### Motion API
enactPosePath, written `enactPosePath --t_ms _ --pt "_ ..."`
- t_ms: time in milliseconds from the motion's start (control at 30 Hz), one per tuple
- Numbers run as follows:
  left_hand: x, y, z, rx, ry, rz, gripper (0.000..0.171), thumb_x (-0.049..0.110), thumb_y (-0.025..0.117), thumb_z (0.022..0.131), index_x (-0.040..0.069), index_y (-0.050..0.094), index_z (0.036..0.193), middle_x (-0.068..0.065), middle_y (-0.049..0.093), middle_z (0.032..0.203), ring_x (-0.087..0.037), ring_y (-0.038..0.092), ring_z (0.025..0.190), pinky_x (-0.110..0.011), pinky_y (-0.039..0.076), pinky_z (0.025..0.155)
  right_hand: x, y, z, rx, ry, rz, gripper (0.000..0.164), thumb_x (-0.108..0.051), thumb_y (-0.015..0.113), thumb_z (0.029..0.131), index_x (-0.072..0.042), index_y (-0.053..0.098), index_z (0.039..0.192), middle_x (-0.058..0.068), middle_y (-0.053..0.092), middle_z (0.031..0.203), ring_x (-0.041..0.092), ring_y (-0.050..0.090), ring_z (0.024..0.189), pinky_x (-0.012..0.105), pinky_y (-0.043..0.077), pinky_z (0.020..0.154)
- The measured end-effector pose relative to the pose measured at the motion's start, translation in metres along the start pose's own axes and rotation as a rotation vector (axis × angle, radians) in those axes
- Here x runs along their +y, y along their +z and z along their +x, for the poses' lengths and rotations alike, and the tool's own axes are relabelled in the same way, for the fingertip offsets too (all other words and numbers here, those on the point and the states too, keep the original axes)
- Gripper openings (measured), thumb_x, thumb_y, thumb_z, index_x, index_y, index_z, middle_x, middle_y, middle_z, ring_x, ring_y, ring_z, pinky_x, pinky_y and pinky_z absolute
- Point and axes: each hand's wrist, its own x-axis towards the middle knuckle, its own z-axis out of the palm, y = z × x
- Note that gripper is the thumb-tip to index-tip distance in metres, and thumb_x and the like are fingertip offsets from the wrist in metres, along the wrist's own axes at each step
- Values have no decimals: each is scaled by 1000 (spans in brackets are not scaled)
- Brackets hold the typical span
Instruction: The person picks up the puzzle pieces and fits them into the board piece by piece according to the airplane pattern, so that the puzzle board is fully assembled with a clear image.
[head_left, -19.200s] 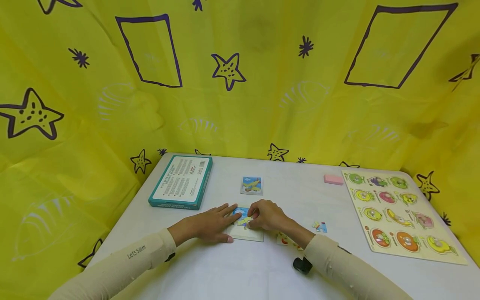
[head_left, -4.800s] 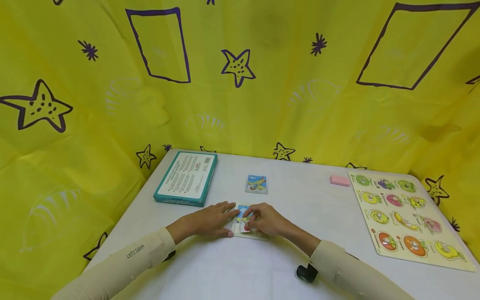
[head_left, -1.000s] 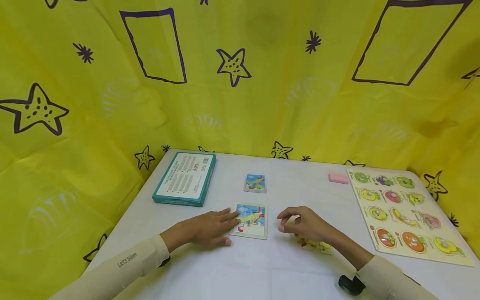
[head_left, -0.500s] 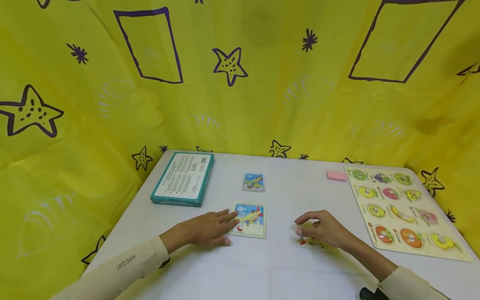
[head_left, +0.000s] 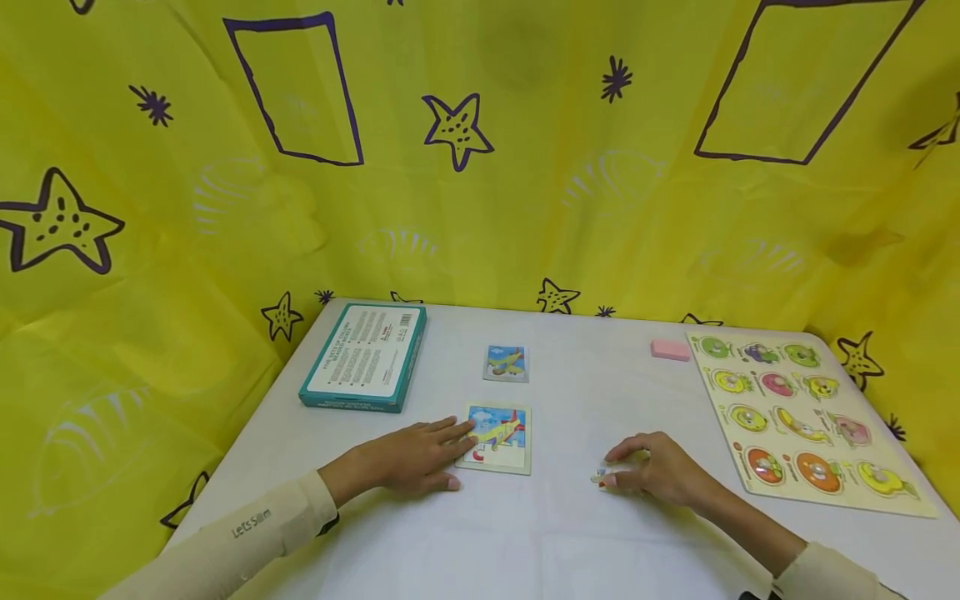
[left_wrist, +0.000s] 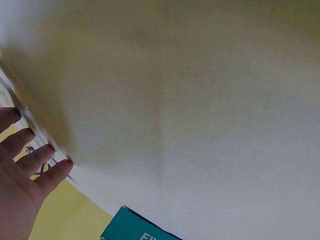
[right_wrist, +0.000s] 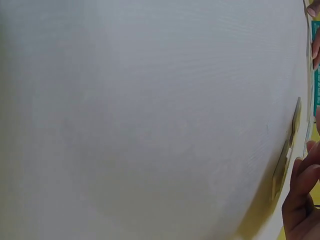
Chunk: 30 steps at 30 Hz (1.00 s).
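Note:
My left hand lies with fingers spread, its fingertips resting on the left edge of a jigsaw puzzle tray. Inside the tray is a picture of a yellow plane on blue sky, with a pale bare area along the bottom. Farther right, my right hand hovers low at the puzzle pieces, thumb and index finger bent but apart. Its thumb tip is beside or on a piece; I cannot tell which. The right wrist view shows thin pieces beside the bent fingers.
Behind the tray lies a small plane picture. A teal box is at the back left. On the right are a pink block and a fruit peg board. A yellow curtain closes off the back.
Pieces have been added to the plane picture since the oldest frame. Over the last second my right hand has moved right, away from the tray, to the loose pieces. My left hand has stayed put.

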Motion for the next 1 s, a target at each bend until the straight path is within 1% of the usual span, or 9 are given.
enactPosePath --t_ms 67,133,167,233,333,467,567,833,1000 --pt "0 0 0 -3 -3 -5 67 55 43 104 17 32 159 -4 22 168 -32 27 153 -52 38 115 3 1 0 14 -5 -33 29 -27 89 73 -13 77 96 3 73 105 34 60 115 55 44 99" --pt "0 -1 0 -6 -4 -9 68 55 43 103 17 32 159 -4 22 168 -32 26 153 -52 37 116 6 3 -1 20 -5 -54 30 -28 90 72 -15 76 96 1 73 102 35 60 115 59 41 101" --pt "0 -1 0 -8 -5 -7 68 55 43 103 17 32 159 -4 22 168 -32 26 153 -51 37 116 7 4 -1 23 -6 -66 31 -29 90 72 -15 76 95 0 72 101 34 60 115 60 41 101" --pt "0 -1 0 -12 -7 -7 68 55 44 103 18 31 159 -3 21 168 -32 25 153 -51 36 117 8 5 -1 29 1 -89 32 -31 91 71 -17 75 95 -2 71 99 32 60 113 58 43 100" --pt "-1 -2 1 -15 -6 -13 69 55 44 103 18 31 159 -3 21 168 -32 25 153 -50 34 118 8 5 -3 39 -14 -130 33 -31 90 72 -16 74 95 -2 69 98 30 60 107 56 45 96" --pt "-1 -3 1 -9 2 -24 68 55 45 103 17 32 159 -4 22 168 -33 26 153 -51 35 117 6 6 -5 53 -22 -172 31 -31 90 72 -15 72 93 -3 68 95 24 61 100 49 48 90" --pt "0 -3 1 -10 -1 -18 69 55 45 103 17 32 159 -5 22 168 -33 26 153 -50 35 118 6 7 -6 65 -21 -184 30 -31 90 72 -16 72 91 -4 68 93 20 60 98 45 48 88" --pt "2 -5 1 -23 -10 -25 69 54 47 102 18 31 159 -4 21 168 -32 25 153 -49 33 119 6 9 -8 79 -53 -199 30 -31 89 73 -17 71 92 -3 66 95 19 60 96 43 49 86" --pt "2 -4 0 -23 -10 -27 69 53 47 102 17 31 159 -4 21 168 -33 24 153 -51 33 119 6 10 -9 95 -62 -203 28 -31 89 73 -18 71 92 -5 65 95 17 59 95 38 48 84"
